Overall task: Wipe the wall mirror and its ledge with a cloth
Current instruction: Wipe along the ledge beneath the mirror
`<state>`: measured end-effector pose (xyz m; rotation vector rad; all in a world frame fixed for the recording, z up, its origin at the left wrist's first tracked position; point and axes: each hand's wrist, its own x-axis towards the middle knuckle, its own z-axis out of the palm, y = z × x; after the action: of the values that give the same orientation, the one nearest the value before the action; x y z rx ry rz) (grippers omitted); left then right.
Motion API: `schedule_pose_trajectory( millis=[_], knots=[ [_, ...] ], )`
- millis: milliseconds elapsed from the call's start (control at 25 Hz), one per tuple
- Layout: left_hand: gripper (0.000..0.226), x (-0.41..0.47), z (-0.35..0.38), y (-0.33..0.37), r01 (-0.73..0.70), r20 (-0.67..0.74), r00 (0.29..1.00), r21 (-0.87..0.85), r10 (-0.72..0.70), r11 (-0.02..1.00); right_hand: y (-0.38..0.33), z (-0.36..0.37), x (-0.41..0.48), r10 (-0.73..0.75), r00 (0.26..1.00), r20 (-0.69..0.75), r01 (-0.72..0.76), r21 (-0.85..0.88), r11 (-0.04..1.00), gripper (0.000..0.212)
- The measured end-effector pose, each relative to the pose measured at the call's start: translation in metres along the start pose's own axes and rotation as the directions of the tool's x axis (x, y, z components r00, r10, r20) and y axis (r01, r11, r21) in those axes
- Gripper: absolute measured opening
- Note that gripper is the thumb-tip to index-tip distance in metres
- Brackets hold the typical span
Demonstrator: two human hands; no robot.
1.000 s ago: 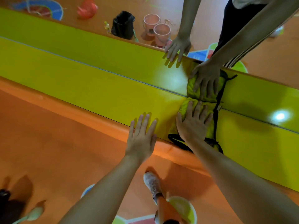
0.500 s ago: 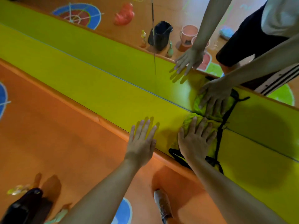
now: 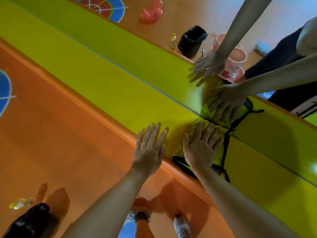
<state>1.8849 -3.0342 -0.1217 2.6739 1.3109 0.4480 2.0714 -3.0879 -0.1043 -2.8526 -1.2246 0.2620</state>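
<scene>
Cloth pressed flat on the mirror ledge beneath an open palm.

The cloth (image 3: 204,133), yellow-green with a black edging and strap, looks thin, soft and light; it should crumple and slide readily on the glossy yellow ledge (image 3: 106,93), so it is probably best controlled by flat downward pressure over its middle rather than by a pinch at one corner. The right hand (image 3: 202,148) lies open on it, fingers spread, grasping nothing; the cloth sits directly under this hand, its far edge touching the foot of the mirror (image 3: 154,48). The left hand (image 3: 149,152), also open and empty, rests flat on the ledge's near edge, just beside the cloth.
</scene>
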Motion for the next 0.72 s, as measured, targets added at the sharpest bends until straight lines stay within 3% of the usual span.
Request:
schedule_pose_trajectory(
  millis=[480, 720],
  knots=[
    [0.054, 0.048, -0.062, -0.279, -0.005, 0.034, 0.999, 0.031, 0.004, 1.000, -0.298, 0.015, 0.070, -0.010, 1.000, 0.001, 0.010, 0.010, 1.000, 0.078],
    [0.054, 0.070, -0.082, -0.366, 0.066, 0.055, 0.996, 0.047, -0.069, 0.997, -0.405, 0.020, 0.097, -0.003, 1.000, -0.001, 0.003, 0.047, 0.999, 0.079]
  ],
)
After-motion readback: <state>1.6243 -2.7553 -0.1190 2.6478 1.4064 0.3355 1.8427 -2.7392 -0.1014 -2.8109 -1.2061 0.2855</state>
